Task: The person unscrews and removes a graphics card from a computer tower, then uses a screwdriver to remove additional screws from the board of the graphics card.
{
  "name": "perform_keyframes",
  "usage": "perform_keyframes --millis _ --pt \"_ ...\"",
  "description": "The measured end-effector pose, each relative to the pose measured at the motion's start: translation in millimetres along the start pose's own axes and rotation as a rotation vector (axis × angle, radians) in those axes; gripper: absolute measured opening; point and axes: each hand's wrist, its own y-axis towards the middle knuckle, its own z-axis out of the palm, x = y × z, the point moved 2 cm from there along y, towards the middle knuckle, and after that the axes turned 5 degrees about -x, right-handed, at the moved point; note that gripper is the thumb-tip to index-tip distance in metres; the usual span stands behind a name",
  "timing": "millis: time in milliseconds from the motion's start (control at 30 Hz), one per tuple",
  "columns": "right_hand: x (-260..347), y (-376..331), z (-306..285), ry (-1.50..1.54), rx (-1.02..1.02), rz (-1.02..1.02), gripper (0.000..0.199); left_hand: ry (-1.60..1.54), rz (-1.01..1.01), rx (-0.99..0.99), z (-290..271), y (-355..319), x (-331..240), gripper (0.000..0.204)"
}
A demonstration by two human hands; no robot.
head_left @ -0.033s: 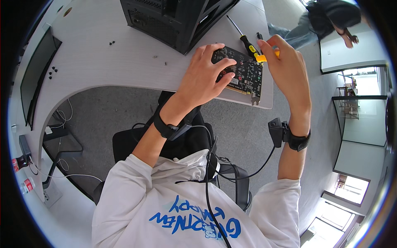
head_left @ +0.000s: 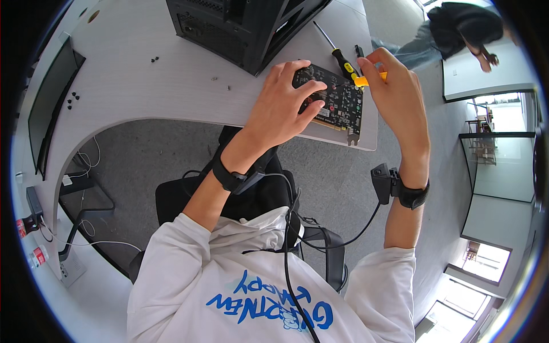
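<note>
A person's left hand [head_left: 280,106] rests with fingers spread apart across a black circuit board [head_left: 345,104], which lies near the right corner of a pale counter [head_left: 131,80]. The right hand [head_left: 397,91] is clamped on a yellow-handled tool [head_left: 361,81] at the board's right end. Beyond are a black-and-yellow screwdriver [head_left: 343,62] and a black computer case [head_left: 220,48].

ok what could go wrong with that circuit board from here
The yellow-handled tool in the right hand might slip and scratch the black rectangular circuit board, whose small components face up. The board also lies near the edge of the pale desk, so it could get knocked off if the left hand lifted.
</note>
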Motion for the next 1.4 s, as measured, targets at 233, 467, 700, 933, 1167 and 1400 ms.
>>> perform_keyframes --millis 233,467,700,933,1167,1400 --pt "1 -8 -6 0.169 -0.013 -0.182 0.024 -0.011 -0.019 0.014 -1 -1 1 0.028" --pt "-3 -5 4 0.211 -0.077 -0.227 0.025 -0.015 -0.015 0.016 0 0 0 0.028" --pt "-3 3 1 -0.134 -0.011 -0.058 0.026 -0.011 -0.016 0.013 -1 -1 2 0.028" --pt "-4 -7 -5 0.212 0.054 -0.239 0.024 -0.005 -0.024 0.019 -1 -2 2 0.028" --pt "2 -2 -4 0.06 -0.032 -0.141 0.026 -0.002 -0.018 0.022 -1 0 1 0.027" --pt "-7 -7 2 0.2 -0.082 -0.138 0.023 -0.007 -0.011 0.007 -1 0 0 0.026"
